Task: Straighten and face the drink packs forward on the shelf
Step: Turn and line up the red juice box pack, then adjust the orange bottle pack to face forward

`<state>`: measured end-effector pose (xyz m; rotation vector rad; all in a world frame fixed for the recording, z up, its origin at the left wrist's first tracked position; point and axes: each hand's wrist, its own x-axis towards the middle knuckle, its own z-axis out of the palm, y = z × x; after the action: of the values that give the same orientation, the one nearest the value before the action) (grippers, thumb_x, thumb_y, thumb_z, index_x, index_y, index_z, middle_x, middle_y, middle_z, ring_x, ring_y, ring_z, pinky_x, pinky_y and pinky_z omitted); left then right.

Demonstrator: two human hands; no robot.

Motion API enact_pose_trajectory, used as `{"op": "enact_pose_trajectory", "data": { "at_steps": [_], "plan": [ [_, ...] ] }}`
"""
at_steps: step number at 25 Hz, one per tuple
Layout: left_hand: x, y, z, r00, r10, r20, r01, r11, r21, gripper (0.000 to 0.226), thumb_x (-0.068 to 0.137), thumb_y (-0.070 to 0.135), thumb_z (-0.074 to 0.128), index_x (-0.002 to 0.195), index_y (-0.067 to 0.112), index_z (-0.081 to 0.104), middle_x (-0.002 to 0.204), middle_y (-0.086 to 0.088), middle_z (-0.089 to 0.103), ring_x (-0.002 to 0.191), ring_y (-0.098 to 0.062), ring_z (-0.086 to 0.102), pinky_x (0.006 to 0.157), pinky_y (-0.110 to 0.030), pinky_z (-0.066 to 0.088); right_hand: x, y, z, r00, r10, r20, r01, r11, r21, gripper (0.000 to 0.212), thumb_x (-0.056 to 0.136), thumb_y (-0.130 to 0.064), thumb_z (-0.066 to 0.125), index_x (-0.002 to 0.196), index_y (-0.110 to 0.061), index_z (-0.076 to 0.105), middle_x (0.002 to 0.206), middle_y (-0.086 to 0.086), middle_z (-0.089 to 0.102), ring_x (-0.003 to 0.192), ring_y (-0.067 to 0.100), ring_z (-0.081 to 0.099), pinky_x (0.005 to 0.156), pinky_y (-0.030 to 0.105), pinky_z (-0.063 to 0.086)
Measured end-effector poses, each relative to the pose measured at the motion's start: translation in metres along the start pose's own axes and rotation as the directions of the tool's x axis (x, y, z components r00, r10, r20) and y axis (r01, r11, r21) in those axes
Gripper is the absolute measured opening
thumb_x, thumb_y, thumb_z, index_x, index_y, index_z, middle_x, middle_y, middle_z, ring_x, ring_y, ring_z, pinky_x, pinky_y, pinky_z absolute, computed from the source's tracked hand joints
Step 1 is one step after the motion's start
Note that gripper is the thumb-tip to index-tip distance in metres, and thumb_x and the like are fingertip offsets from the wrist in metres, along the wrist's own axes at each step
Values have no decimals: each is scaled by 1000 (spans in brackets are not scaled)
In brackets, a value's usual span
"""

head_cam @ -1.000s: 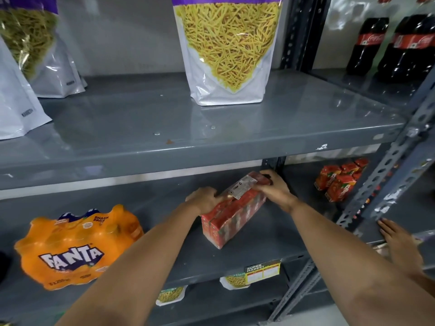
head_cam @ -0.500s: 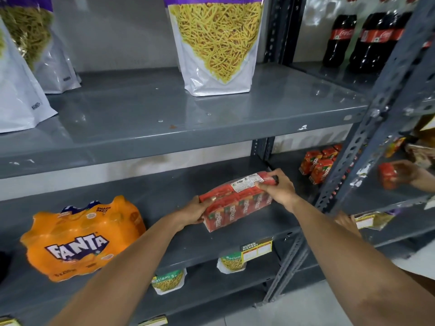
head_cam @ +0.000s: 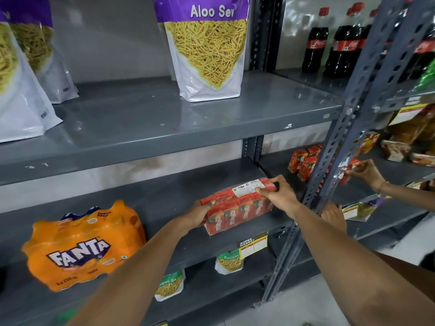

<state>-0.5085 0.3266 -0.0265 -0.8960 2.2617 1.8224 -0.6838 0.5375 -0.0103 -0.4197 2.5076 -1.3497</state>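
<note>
A red shrink-wrapped Maaza drink pack [head_cam: 237, 208] rests on the grey middle shelf [head_cam: 164, 203], its long printed side facing me and a white label on top. My left hand [head_cam: 200, 214] grips its left end. My right hand [head_cam: 277, 195] holds its right end, fingers over the top by the label. To the left an orange Fanta multipack [head_cam: 82, 245] lies tilted near the shelf's front edge, untouched.
Aloo Sev bags [head_cam: 208, 50] stand on the upper shelf. A perforated grey upright [head_cam: 329, 161] rises just right of my right hand. Beyond it another person's hands [head_cam: 366, 171] handle red cartons [head_cam: 303, 162]. Cola bottles [head_cam: 329, 41] stand top right. Snack bags sit on the lower shelf.
Both hands have turned the red pack from end-on and angled to lying lengthwise with its printed side toward me. The other person's hand has risen to the neighbouring shelf.
</note>
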Motion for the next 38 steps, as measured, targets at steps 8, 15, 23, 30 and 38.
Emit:
{"op": "enact_pose_trajectory", "data": {
  "at_steps": [8,15,23,30,38],
  "plan": [
    [-5,3,3,1000,4,6,-4,1000,-14,21,97,41,42,89,29,58,67,11,75,64,-1,72,63,-21,48,-5,3,-1,999,44,-9,-44,998,-36,53,72,-50,79,109,-29,48,118,7,60,102,24,63,91,40,53],
    [-25,30,-27,995,69,-73,-27,883,468,40,95,47,44,109,13,59,111,-6,66,97,-21,60,85,-34,47,-9,-22,18,997,-83,1,69,815,-576,55,91,-42,53,137,-16,40,145,13,38,143,32,26,115,59,23],
    [-126,1,-173,683,523,-510,210,528,823,47,99,40,35,103,1,62,108,-21,63,97,-40,62,78,-42,50,-73,-110,138,920,-110,376,347,674,-652,47,97,-40,42,135,-15,53,146,11,50,141,29,36,117,54,18],
    [-200,-98,-263,804,-128,-581,341,899,274,68,88,65,38,138,18,42,138,-14,52,121,-41,52,96,-50,47,-160,-205,235,651,-378,658,603,784,-146,56,92,-66,39,143,-45,41,157,3,37,145,27,31,117,47,25],
    [-192,-84,-233,857,-167,-488,291,938,189,86,82,76,27,146,18,21,139,-17,48,118,-40,53,86,-56,53,-151,-190,219,710,-367,601,535,836,-121,36,96,-45,52,132,-41,58,153,2,44,137,30,43,110,48,40]
  ]
}}
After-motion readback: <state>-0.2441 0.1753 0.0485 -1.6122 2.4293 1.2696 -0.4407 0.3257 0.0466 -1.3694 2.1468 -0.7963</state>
